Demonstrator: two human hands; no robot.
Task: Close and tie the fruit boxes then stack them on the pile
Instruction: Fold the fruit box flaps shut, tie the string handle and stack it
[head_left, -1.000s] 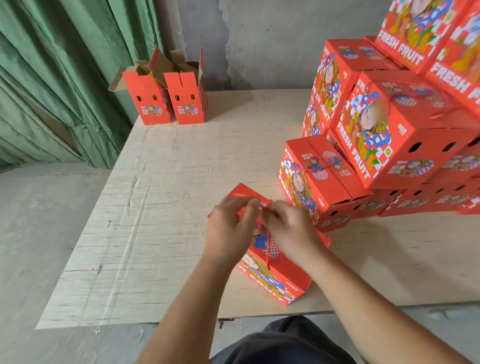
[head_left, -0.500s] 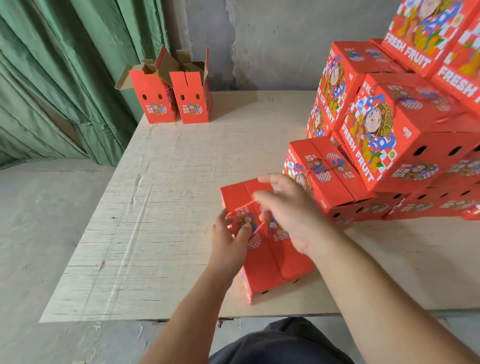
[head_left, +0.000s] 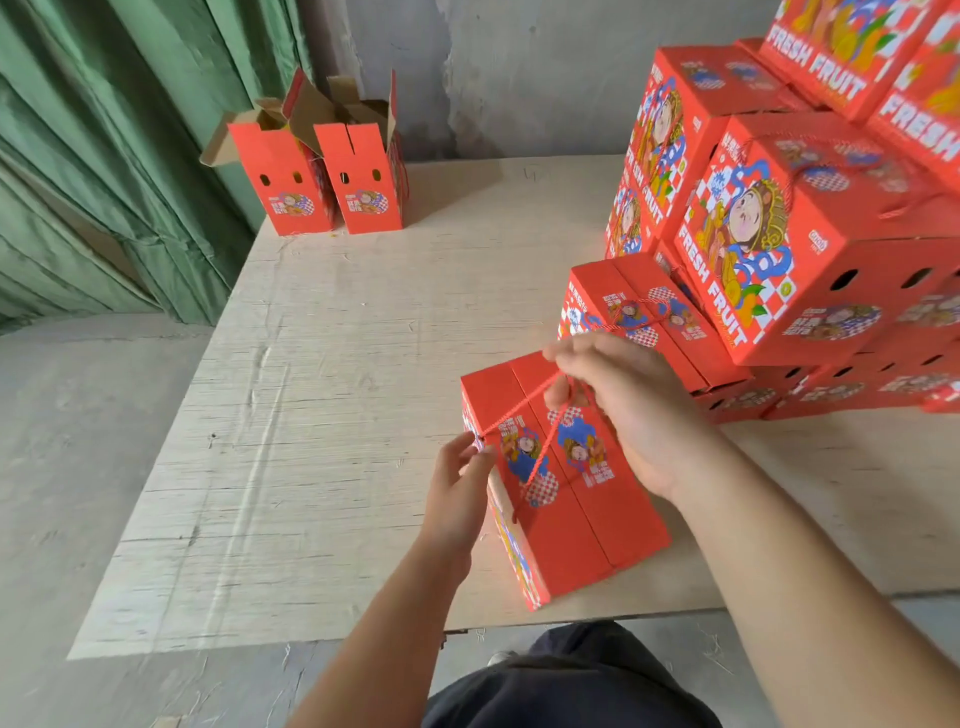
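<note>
Plywood tabletop (head_left: 322, 415) carries your closed box (head_left: 566, 499) at six o'clock, flaps now shut where half a second ago you were turning it. Your right hand (head_left: 628, 410) pinches the red cord (head_left: 524, 410) up taut above the lid; your left hand (head_left: 460, 478) grips it at the box's left edge. Tying is under way; the pile (head_left: 810, 249) waits at two o'clock, two open boxes (head_left: 322, 171) at eleven.

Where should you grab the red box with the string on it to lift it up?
Probably by its two long side walls, one hand coming from each side. The red box lies flat on the table, flaps closed on top. The red string, pinched by the right hand, looks loose, so don't trust it.
</note>
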